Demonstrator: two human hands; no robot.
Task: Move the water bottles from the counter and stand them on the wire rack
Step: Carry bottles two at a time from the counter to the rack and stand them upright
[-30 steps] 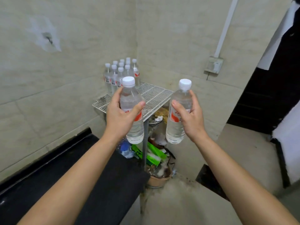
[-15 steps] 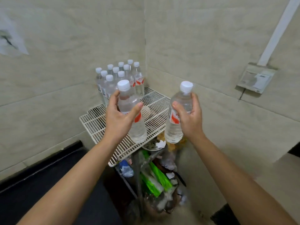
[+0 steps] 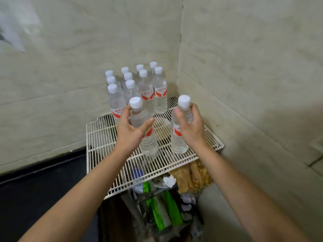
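My left hand (image 3: 130, 132) grips a clear water bottle (image 3: 147, 144) with a white cap and red label, upright over the middle of the white wire rack (image 3: 99, 137). My right hand (image 3: 191, 127) holds a second water bottle (image 3: 177, 144) by its upper body, upright above the rack's right part. Both bottles' bases are at or just above the wires; I cannot tell if they touch. Several more bottles (image 3: 159, 95) stand grouped at the rack's far corner against the walls.
Tiled walls meet in a corner right behind the rack. A black counter (image 3: 38, 187) runs along the left wall, up to the rack's left edge. Under the rack lies clutter: green packets (image 3: 162, 212), a brown bundle (image 3: 192, 177), crumpled paper.
Both hands have carried their bottles forward and down over the rack, closer to the standing group. My right hand now holds its bottle nearer the neck.
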